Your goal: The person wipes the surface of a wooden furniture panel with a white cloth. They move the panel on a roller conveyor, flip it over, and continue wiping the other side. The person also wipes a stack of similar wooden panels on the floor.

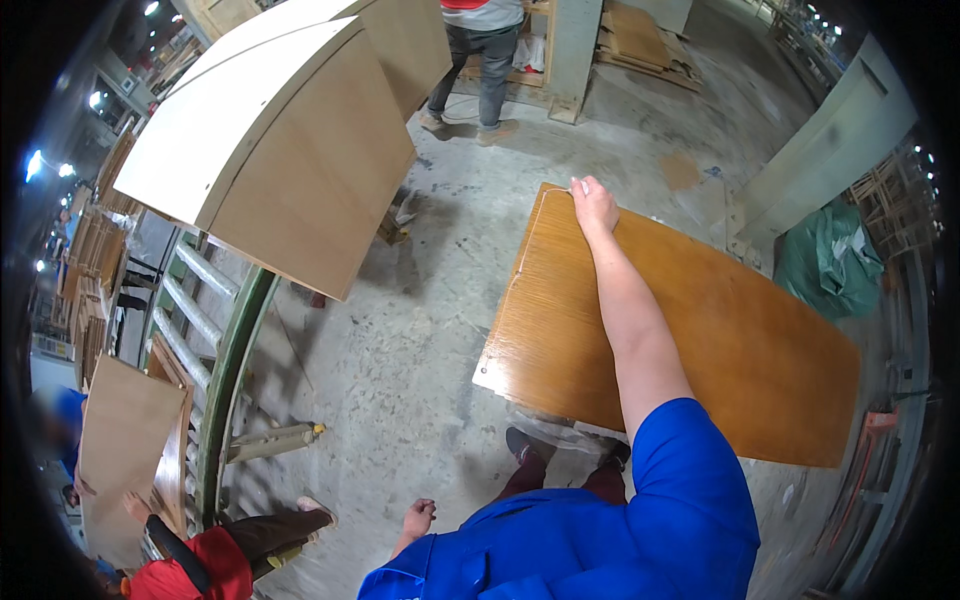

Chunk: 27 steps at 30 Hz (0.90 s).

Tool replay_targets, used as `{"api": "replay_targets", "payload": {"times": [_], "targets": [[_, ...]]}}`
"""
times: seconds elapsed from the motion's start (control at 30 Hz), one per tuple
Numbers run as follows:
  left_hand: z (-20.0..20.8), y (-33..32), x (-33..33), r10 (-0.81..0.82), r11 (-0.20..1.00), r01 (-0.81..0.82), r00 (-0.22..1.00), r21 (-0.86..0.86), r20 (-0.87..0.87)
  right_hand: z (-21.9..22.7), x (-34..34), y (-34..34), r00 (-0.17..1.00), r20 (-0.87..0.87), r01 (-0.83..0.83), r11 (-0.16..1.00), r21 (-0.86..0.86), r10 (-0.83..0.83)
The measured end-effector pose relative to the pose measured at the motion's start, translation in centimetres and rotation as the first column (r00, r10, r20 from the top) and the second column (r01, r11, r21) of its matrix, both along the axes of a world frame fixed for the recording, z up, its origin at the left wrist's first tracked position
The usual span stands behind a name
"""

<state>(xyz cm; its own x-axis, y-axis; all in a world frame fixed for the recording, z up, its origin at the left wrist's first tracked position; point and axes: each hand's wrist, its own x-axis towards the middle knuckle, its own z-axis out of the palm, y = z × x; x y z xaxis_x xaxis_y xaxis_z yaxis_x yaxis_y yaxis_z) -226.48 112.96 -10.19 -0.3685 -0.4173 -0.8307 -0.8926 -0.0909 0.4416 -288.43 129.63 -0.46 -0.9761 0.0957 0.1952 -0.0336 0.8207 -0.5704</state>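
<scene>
A glossy orange-brown wooden panel [720,310] spans the space in front of me and to the right. My right hand [595,205] is closed over its far edge near the far left corner, with the arm reaching across the panel's face. A thin pale line runs along the panel's left end, and a small round mark shows at its near left corner. My left hand [420,517] hangs beside my body, its fingers curled and no object showing in it. Clear plastic film [570,432] lies under the panel's near edge by my shoes.
Large pale wooden boxes [310,160] rest on a green-framed roller conveyor [235,350] at left. A person in red [205,565] and another in blue handle a board [130,440] there. Another person [480,60] stands ahead. A column [820,140] and green bag [830,260] are at right.
</scene>
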Motion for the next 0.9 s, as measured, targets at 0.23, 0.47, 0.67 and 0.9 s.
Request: {"api": "replay_targets", "payload": {"times": [0.23,0.47,0.67,0.9], "targets": [[0.2,0.6,-0.9,-0.028,1.000,0.028,0.998,-0.006,-0.048,0.3,0.4,0.5,1.000,0.005,-0.030,0.999,0.025,0.030],[0.6,1.9,-1.4,-0.038,0.999,0.038,0.999,0.006,-0.038,0.7,0.7,1.9,0.999,0.026,-0.034,0.999,0.010,0.034],[0.9,3.9,-1.4,-0.062,0.998,0.062,0.998,-0.015,0.000,0.8,1.3,6.5,0.999,0.049,0.023,1.000,-0.012,-0.022],[0.5,5.8,-2.9,-0.137,0.990,0.138,0.989,0.017,-0.064,0.4,2.1,14.7,0.990,0.021,0.137,0.990,-0.019,-0.137]]}}
